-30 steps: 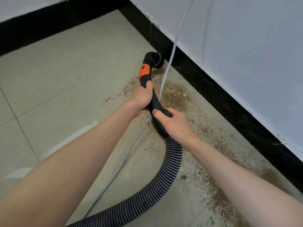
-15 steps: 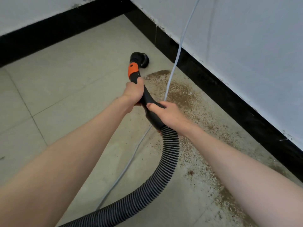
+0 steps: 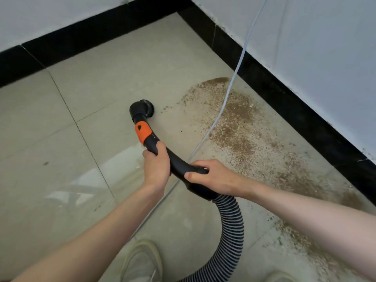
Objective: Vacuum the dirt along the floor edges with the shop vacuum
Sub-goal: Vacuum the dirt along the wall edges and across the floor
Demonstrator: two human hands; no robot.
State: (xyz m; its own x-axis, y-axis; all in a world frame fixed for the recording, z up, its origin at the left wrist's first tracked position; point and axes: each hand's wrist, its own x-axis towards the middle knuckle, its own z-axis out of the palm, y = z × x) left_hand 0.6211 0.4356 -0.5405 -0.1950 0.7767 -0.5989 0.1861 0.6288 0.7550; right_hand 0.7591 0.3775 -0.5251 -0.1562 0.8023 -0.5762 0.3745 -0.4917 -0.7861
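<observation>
Nearest the camera, two pale shoes (image 3: 142, 261) show at the bottom edge, one mostly cut off, with the single ribbed black hose (image 3: 230, 226) curling up between them from the lower frame. It is slack and looped, which probably leaves the person free to swing the wand sideways.

Two bare hands hold one curved black wand handle (image 3: 179, 162). The right hand (image 3: 213, 177) wraps the rear of the handle just above the hose cuff, thumb along the near side, likely carrying the weight. The left hand (image 3: 157, 166) has its fingers curled tight round the handle further forward, below the one orange collar (image 3: 142, 132), apparently steering.

Beyond the collar, the one round brush nozzle (image 3: 142, 109) is set down on the tile floor (image 3: 81, 180), just left of the dirt (image 3: 234, 123), at its outer fringe.

The brown dirt lies in one long band beside the black baseboard (image 3: 305, 117) of the right wall, so most of the job seems to remain. One thin pale cord (image 3: 225, 94) crosses the band and climbs the wall.
</observation>
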